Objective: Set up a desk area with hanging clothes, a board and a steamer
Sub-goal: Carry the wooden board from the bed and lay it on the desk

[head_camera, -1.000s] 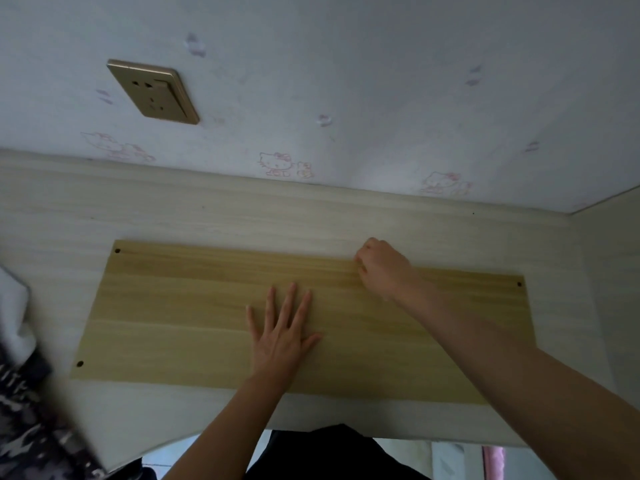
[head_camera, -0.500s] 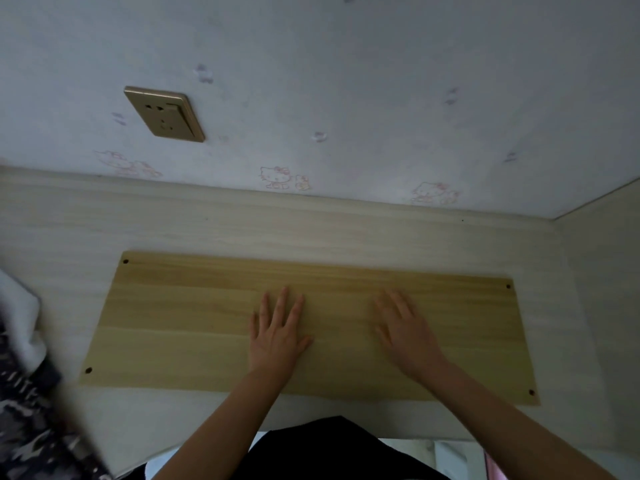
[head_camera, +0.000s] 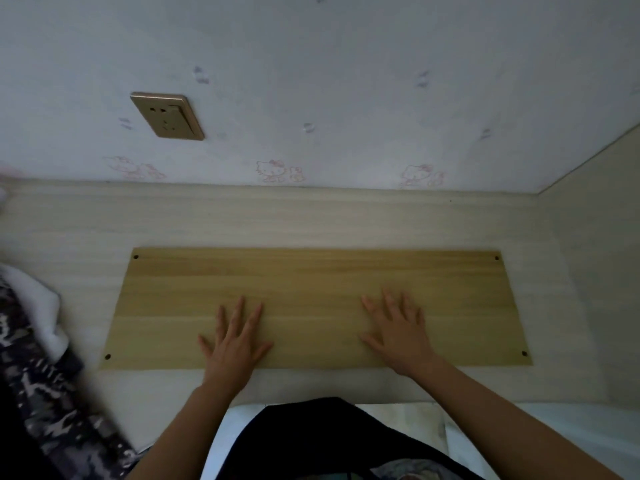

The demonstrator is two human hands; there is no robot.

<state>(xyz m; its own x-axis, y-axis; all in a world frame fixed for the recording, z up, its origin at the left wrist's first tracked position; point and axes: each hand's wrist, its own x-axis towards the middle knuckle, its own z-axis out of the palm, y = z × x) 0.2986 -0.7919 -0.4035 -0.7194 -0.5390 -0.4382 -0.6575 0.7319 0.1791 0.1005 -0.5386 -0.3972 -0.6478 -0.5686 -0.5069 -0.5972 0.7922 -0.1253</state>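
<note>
A pale wood-grain counter [head_camera: 311, 223] runs along the far white wall [head_camera: 346, 81]. A long rectangular light-wood board [head_camera: 311, 282] lies flat at its middle. A camouflage-patterned cloth [head_camera: 38, 393] crowds the near left edge. The left hand [head_camera: 235, 344] and right hand [head_camera: 401, 334] rest on the board's near half, fingers spread flat. A gold wall socket [head_camera: 167, 116] sits far left.
</note>
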